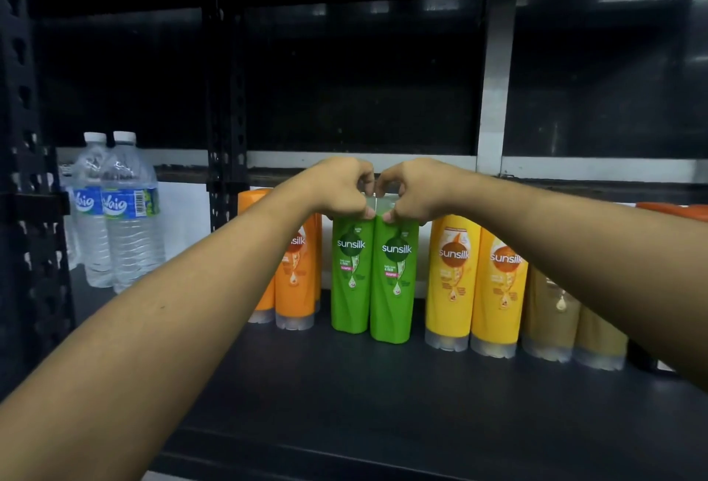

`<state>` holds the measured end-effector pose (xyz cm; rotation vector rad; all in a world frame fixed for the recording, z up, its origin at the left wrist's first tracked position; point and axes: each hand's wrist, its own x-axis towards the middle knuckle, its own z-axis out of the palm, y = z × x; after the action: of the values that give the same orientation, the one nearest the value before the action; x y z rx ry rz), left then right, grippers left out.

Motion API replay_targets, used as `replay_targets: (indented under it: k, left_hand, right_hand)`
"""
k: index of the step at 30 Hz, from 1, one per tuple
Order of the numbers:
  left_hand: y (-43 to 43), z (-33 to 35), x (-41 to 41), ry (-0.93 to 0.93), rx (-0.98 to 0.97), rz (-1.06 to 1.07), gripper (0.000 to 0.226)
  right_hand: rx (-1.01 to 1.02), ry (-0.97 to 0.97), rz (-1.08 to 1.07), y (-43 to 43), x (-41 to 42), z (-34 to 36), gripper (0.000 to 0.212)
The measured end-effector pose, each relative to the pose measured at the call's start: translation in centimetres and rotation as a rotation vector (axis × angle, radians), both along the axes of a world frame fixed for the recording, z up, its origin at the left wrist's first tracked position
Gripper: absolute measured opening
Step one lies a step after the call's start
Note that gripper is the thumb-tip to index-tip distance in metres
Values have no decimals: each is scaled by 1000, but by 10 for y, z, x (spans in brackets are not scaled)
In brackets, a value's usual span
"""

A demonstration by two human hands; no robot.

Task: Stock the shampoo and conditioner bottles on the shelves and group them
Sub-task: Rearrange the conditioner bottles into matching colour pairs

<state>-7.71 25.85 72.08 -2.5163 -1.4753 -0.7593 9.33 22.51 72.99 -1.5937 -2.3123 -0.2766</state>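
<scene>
Two green Sunsilk shampoo bottles stand side by side, touching, on the dark shelf [383,396]. My left hand [341,189] grips the top of the left green bottle [350,277]. My right hand [412,189] grips the top of the right green bottle [394,289]. Both caps are hidden under my fingers. Orange bottles [297,281] stand to the left, partly behind my left forearm. Two yellow bottles [475,289] stand to the right, then tan bottles [551,316] partly behind my right forearm.
Two clear water bottles [115,212] stand at the shelf's left end beside a black perforated upright [226,97]. An orange object [674,210] shows at the far right. The front strip of the shelf is bare. A shelf board above is dark.
</scene>
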Motion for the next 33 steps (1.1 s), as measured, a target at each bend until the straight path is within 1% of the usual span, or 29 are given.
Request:
replay_targets:
  k: [7, 14, 18, 20, 23, 27, 31, 33]
  left_hand:
    - [0, 0, -2, -21, -36, -22, 24]
    - [-1, 7, -4, 16, -97, -28, 23]
    - [1, 22, -11, -47, -154, -23, 25]
    - [3, 31, -11, -75, -154, -8, 20]
    - [8, 40, -1, -55, -191, 44, 17]
    - [16, 46, 14, -61, -376, 105, 25]
    - [24, 49, 19, -56, -464, 146, 39]
    - [27, 48, 18, -52, -498, 143, 38]
  right_hand:
    - [8, -25, -7, 2, 0, -1, 49]
    - [37, -62, 0, -3, -1, 7, 45]
    - [47, 44, 1, -5, 5, 24, 33]
    - [39, 73, -27, -2, 8, 33, 31]
    - [-48, 104, -78, 8, 8, 40, 33]
    - [-240, 218, -123, 29, 0, 42, 43]
    - [-402, 339, -195, 47, -8, 38, 52]
    - [-465, 370, -221, 52, -11, 37, 48]
